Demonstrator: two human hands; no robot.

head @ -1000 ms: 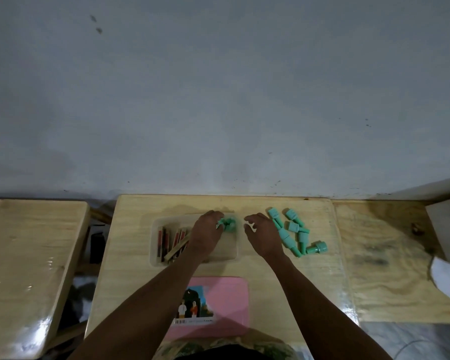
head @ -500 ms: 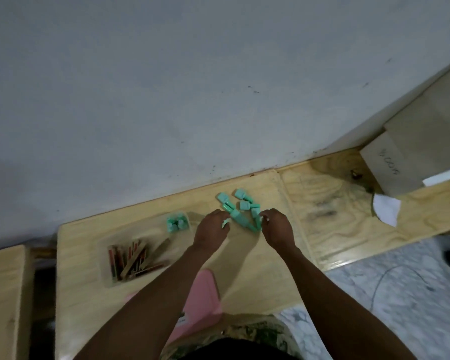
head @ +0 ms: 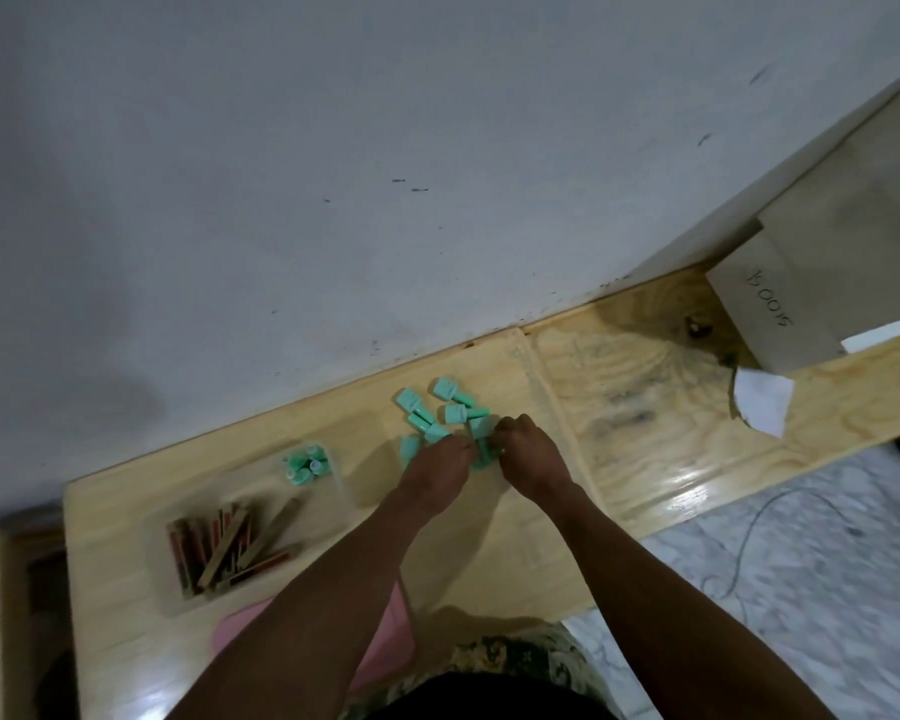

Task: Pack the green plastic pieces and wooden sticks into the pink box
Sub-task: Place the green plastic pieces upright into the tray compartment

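A pale wooden tabletop (head: 126,511) is seen from above, set against a grey wall (head: 333,174). A loose cluster of small mint-green plastic pieces (head: 455,410) lies on it near the wall edge. Both hands are placed at the near side of this cluster, close together. The left hand (head: 437,467) is curled with its fingers bent down onto the pieces; whether a piece is actually gripped cannot be told, since the fingertips are hidden. The right hand (head: 528,452) is likewise curled, its fingers closed among the green pieces, and a firm hold cannot be confirmed either. To the left of the hands, a clear shallow plastic tray (head: 162,574) rests on the tabletop. A bundle of red and tan wooden sticks (head: 224,548) is held in its near part, and a small group of green plastic pieces (head: 307,464) is gathered in its far corner. A flat pink box part (head: 385,652) lies at the near edge of the tabletop, largely covered by the left forearm. On an adjoining wooden surface at the right, a grey cardboard box (head: 770,309) with handwriting and a crumpled white sheet of paper (head: 762,402) are seen.
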